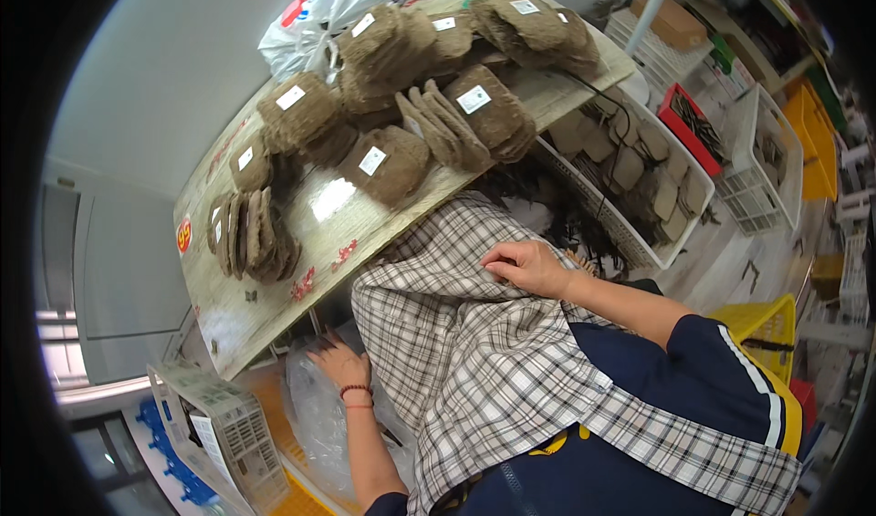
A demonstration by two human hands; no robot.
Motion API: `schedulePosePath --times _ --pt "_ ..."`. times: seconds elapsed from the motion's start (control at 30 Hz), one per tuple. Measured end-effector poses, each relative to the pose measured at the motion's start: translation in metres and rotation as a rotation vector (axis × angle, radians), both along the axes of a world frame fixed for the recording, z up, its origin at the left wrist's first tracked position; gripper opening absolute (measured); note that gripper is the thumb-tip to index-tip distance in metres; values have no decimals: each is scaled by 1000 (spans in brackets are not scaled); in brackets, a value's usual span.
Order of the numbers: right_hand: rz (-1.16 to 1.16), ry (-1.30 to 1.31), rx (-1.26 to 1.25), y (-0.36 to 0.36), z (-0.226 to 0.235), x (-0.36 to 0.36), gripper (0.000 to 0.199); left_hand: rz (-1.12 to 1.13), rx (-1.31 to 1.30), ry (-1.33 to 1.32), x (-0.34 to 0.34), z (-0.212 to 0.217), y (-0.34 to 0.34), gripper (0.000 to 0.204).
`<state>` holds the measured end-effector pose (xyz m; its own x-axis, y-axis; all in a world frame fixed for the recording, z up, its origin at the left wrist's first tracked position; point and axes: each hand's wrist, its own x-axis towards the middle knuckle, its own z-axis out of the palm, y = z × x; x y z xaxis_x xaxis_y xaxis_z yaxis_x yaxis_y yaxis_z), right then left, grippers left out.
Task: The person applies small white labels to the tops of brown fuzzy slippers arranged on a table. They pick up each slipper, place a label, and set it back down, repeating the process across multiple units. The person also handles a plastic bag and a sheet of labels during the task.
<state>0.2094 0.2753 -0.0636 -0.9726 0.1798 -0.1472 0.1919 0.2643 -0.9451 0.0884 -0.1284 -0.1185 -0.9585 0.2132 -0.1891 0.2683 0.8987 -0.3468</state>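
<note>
The left hand [339,363], a beaded bracelet [356,390] at its wrist, rests with fingers loosely spread at a clear plastic bag [317,420] below the near edge of the table [265,311]; whether it pinches the film, I cannot tell; the right hand [526,268] curls over the checked apron [502,370], palm hidden, its hold unclear; labelled brown fibrous pads [397,177] stand and lie stacked on the tabletop.

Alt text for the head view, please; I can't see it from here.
A person's left hand is at a clear plastic bag beneath the table's edge, while the right hand, fingers curled, is over a plaid apron. Brown, rough flat pads, many white-labelled, are grouped on the tabletop.
</note>
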Motion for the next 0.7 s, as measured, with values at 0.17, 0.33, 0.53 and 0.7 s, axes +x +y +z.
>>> schedulePosePath --times 0.17,0.33,0.53,0.7 --pt "8 2 -113 1 -6 2 15 -68 -147 -628 18 -119 -119 33" --pt "-28 41 -155 0 -11 5 15 166 -517 -969 165 -57 -298 41" --pt "19 49 -58 -14 -15 6 14 552 -394 -1056 194 36 -307 41" --pt "-10 65 -125 -6 2 7 14 1409 378 -1142 171 43 -318 36"
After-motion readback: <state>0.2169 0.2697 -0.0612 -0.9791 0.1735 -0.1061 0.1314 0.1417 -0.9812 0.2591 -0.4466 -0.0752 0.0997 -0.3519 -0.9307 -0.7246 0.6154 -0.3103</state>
